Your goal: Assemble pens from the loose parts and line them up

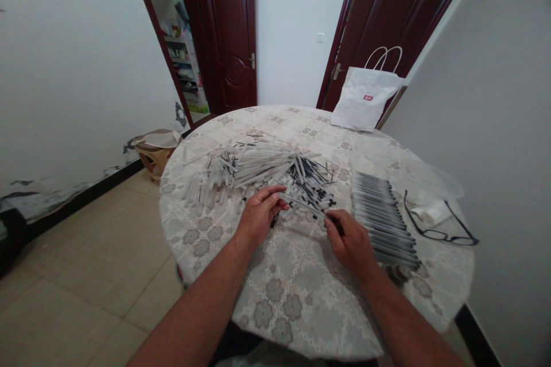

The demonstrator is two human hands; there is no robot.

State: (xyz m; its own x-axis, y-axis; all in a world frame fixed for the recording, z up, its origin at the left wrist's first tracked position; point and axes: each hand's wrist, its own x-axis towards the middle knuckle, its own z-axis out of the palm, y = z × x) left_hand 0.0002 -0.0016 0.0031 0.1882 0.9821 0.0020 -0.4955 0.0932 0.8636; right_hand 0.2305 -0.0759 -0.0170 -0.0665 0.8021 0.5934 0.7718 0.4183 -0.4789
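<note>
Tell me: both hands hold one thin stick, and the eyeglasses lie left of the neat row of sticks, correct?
Not quite: the head view shows the eyeglasses lying right of the neat row of sticks. The left hand and right hand do hold one thin stick.

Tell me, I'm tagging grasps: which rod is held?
The pale rod between left hand and right hand; others lie in the loose pile or neat row.

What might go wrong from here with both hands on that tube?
If dropped, the tube could scatter the loose black pieces. The right hand sits close beside the row of tubes and might nudge it. The glasses lie near the edge of the table and could get knocked off.
</note>
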